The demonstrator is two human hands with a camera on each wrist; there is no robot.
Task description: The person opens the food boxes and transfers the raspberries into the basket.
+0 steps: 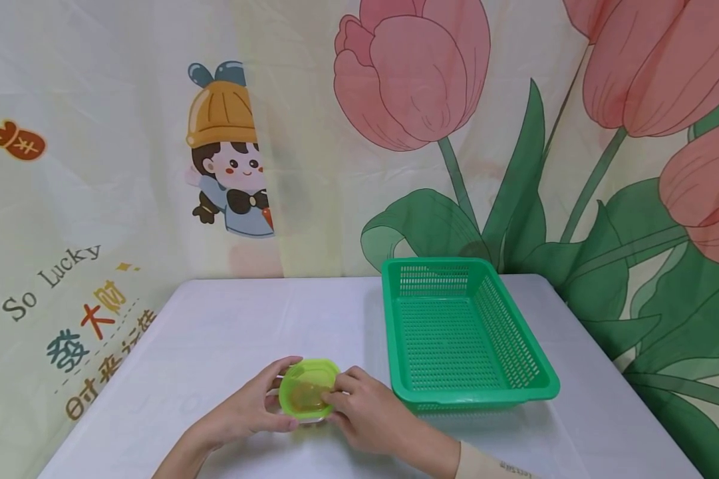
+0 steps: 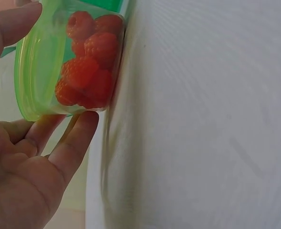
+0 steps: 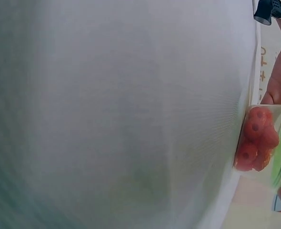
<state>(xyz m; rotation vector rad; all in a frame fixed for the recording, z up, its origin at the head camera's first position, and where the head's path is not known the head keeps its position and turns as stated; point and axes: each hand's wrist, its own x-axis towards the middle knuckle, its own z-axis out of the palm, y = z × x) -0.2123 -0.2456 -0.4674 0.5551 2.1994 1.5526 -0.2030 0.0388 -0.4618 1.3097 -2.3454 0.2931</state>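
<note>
A small clear plastic container (image 2: 85,62) with a green lid (image 1: 318,374) holds several raspberries (image 2: 81,71), which also show through its side in the right wrist view. It stands on or just above the white tabletop, near the front. My left hand (image 1: 257,399) grips it from the left, fingers round the far side and thumb at the near side. From the right, my right hand (image 1: 371,412) has curled fingers at the lid's edge, with the thumb lower against the container. The lid sits on the container; whether any edge is lifted cannot be seen.
A green plastic basket (image 1: 398,372) with slotted walls stands to the right, close behind my right hand. White cloth covers the table (image 1: 263,319). A printed curtain (image 1: 311,199) with tulips and a cartoon figure hangs behind it.
</note>
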